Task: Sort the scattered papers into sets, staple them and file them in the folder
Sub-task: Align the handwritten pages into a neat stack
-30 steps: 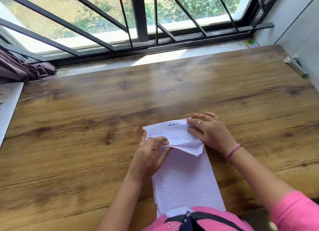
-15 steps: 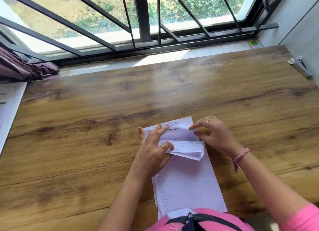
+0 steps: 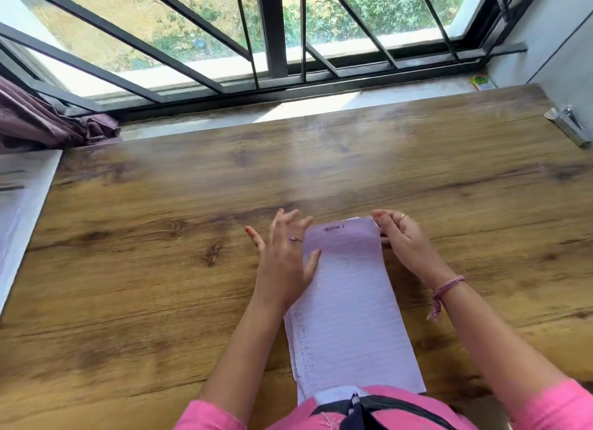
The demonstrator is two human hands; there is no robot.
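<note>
A stack of lined white papers (image 3: 353,307) lies flat on the wooden table (image 3: 160,269), its long side pointing away from me, with a handwritten heading at the far end. My left hand (image 3: 285,259) rests along the stack's left edge, fingers spread and straight. My right hand (image 3: 401,237) touches the stack's far right corner, fingers loosely bent against the edge. The near end of the stack is hidden behind my pink clothing. No folder is in view.
A metal stapler (image 3: 569,126) lies at the table's far right edge by the wall. A white sheet (image 3: 19,211) lies on a surface at the left. A barred window runs along the far side, with purple cloth (image 3: 48,124) at the far left.
The top sheet's folded-back far end has been laid flat. My left hand let go of it and opened beside the stack. My right hand moved to the far right corner.
</note>
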